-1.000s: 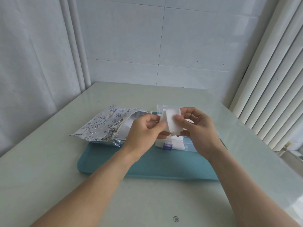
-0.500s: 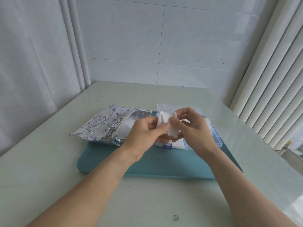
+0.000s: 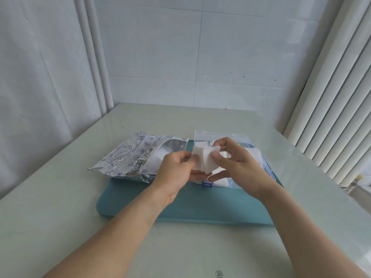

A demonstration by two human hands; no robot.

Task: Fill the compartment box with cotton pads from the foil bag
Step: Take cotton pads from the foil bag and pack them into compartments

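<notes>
A small stack of white square cotton pads [image 3: 202,157] is held in the air between both hands, just above the clear compartment box [image 3: 259,173]. My left hand [image 3: 176,171] pinches the pads from the left and my right hand [image 3: 234,163] pinches them from the right. The box has a blue latch [image 3: 207,184] at its front, its clear lid [image 3: 210,136] stands open behind, and white pads lie in its compartments. The silver foil bag [image 3: 128,157] with a fish drawing lies to the left, its mouth open toward the hands, white pads showing inside.
Bag and box rest on a teal tray [image 3: 200,209] on a pale glossy table [image 3: 60,217]. White curtains hang at the left, a tiled wall stands behind, and vertical blinds [image 3: 337,97] run along the right edge of the table.
Both hands with the pads have stayed over the box; the pads have been shifted and fanned between the fingers, and my right hand has drawn slightly closer to the left.
</notes>
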